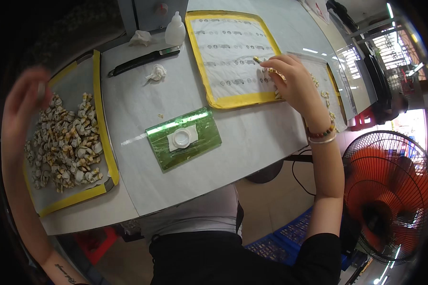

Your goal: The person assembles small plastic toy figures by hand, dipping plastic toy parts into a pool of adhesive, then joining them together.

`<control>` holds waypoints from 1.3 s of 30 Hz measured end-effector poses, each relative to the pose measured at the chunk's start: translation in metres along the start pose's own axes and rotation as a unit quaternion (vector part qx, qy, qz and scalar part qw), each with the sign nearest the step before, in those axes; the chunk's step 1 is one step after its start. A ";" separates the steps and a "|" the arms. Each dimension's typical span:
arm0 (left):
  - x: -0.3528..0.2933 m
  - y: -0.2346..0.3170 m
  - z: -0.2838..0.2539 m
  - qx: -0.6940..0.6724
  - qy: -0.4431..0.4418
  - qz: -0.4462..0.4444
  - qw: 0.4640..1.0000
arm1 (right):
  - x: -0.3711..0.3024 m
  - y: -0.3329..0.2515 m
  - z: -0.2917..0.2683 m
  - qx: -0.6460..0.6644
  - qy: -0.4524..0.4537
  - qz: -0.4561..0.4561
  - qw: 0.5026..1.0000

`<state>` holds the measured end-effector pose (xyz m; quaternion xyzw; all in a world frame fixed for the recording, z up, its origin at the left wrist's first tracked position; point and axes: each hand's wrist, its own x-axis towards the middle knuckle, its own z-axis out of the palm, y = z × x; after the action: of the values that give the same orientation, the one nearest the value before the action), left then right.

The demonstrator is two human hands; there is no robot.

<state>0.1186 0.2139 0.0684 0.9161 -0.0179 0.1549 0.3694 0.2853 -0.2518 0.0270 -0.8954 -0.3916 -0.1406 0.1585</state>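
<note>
My left hand [27,95] is raised at the left by a yellow-edged tray [100,95]. Motion blurs its fingers, and a small pale spot shows among them. A heap of small white-and-brown pieces [69,142] fills that tray. My right hand [292,83] is over the right edge of a yellow-edged, paper-lined tray [233,47]. Its fingers are curled together over small yellowish-white bits [273,72]; what they grip is partly hidden. A small yellow-and-dark piece [257,60] shows at the fingertips. A small white round dish [181,138] rests on a green plate [164,154] between my hands.
Behind the plate lie a crumpled tissue [156,73] and a black strap-like tool [142,62]. A white squeeze bottle [175,31] and another tissue [141,38] stand farther back. More small pieces [325,96] lie right of my wrist. An orange fan [387,194] stands beside the table.
</note>
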 end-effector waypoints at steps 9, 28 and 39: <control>-0.133 0.108 0.091 -0.562 -0.409 -0.073 0.715 | 0.005 -0.062 -0.003 0.238 -0.005 0.026 0.971; -0.152 0.131 0.165 -0.791 -0.174 -0.232 0.539 | -0.007 -0.151 0.025 0.208 -0.074 -0.143 0.965; -0.150 0.131 0.160 -0.797 -0.163 -0.288 0.506 | -0.027 -0.171 0.013 0.368 -0.032 0.002 0.929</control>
<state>-0.0006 -0.0022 0.0031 0.1997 0.0713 -0.1915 0.9583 0.1420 -0.1546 0.0348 -0.7792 -0.4187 0.0421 0.4645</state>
